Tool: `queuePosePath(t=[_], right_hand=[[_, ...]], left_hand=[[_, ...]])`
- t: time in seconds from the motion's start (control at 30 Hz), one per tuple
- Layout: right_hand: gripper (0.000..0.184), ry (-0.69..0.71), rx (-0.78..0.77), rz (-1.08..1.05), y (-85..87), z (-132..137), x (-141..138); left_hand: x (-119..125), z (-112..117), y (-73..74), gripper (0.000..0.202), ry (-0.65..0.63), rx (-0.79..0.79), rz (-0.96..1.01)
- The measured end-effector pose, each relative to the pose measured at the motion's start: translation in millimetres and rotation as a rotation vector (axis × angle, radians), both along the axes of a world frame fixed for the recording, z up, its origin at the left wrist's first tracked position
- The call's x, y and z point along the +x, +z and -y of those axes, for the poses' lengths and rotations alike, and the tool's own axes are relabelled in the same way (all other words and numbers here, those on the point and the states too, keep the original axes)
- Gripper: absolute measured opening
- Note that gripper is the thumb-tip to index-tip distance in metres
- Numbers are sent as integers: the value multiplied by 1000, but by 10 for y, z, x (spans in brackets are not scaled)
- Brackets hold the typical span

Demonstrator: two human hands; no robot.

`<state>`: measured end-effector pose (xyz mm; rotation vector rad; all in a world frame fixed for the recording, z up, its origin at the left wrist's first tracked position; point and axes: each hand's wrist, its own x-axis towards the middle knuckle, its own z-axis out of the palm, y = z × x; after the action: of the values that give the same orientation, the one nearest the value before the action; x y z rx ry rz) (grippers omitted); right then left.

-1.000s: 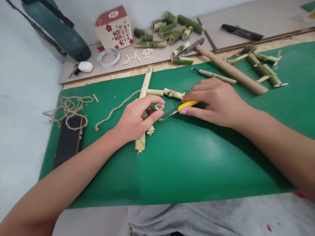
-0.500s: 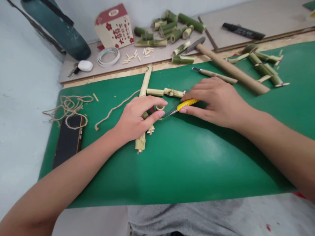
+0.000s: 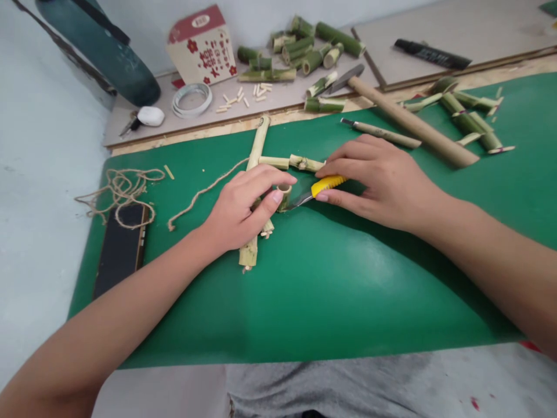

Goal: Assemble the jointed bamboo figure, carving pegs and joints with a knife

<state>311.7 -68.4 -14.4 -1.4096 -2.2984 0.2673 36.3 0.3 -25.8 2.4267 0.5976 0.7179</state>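
Observation:
My left hand lies over a frame of peeled bamboo, its thumb and index finger curved round a short, upright bamboo tube. Its other fingers are hidden. Between the thumb and fingers of my right hand is a yellow-handled utility knife. The blade points left, its tip at the foot of the tube; whether it touches cannot be made out. A bamboo crosspiece runs right from the frame's long stick. Small pale pegs stick out at the frame's lower end.
A green mat covers the table. Twine and a dark phone lie left. Behind are cut bamboo pieces, loose pegs, a tape roll, a hammer, a chisel and a marker.
My left thumb has shifted up and left, baring more of the bamboo tube's wall. My right hand and the utility knife have moved slightly left.

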Motion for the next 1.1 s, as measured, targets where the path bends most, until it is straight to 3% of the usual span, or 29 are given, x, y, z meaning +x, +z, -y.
queuePosePath(t=[0.3,0.73,1.1], right_hand=[[35,19,19,-42,-32,17,-42],[35,100,-1,-122,-41,33,-82],[29,143,-6,-51,-101,-28,-42]], left_hand=[[1,-1,1,39,-19,-8,26],[30,12,-21,29,65,12,6],[27,4,-30,26,62,12,7]])
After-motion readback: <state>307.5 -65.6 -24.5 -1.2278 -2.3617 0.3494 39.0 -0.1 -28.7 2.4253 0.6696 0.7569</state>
